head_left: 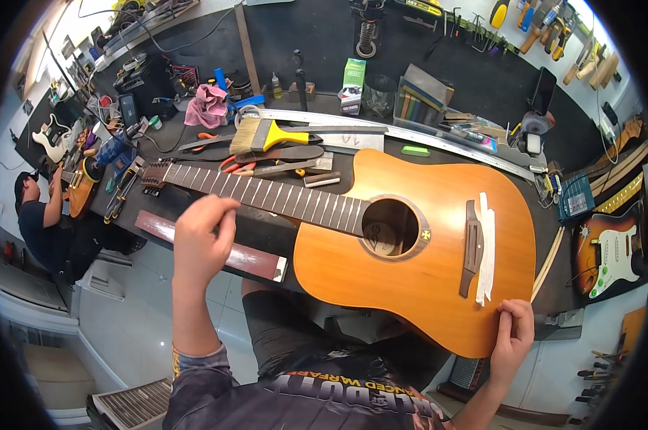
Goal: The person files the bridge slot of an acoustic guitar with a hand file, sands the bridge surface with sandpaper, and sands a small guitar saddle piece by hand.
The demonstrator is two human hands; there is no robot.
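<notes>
An acoustic guitar [331,265] lies face up across the bench, its neck [266,201] pointing left. No strings show over the soundhole [390,228]. White tape [486,251] runs beside the dark bridge [471,249]. My left hand [203,238] is just in front of the neck, thumb and forefinger pinched together; anything between them is too small to make out. At the lower right edge of the body, my right hand [517,331] rests with curled fingers over the rim, touching the top. Some of its fingers are hidden.
Behind the neck lie a yellow-handled brush [270,136], pliers and files. A long metal ruler [453,143] curves past the body. A reddish-brown board [209,244] lies before the neck. A sunburst electric guitar [611,251] stands right. A person [48,222] works at far left.
</notes>
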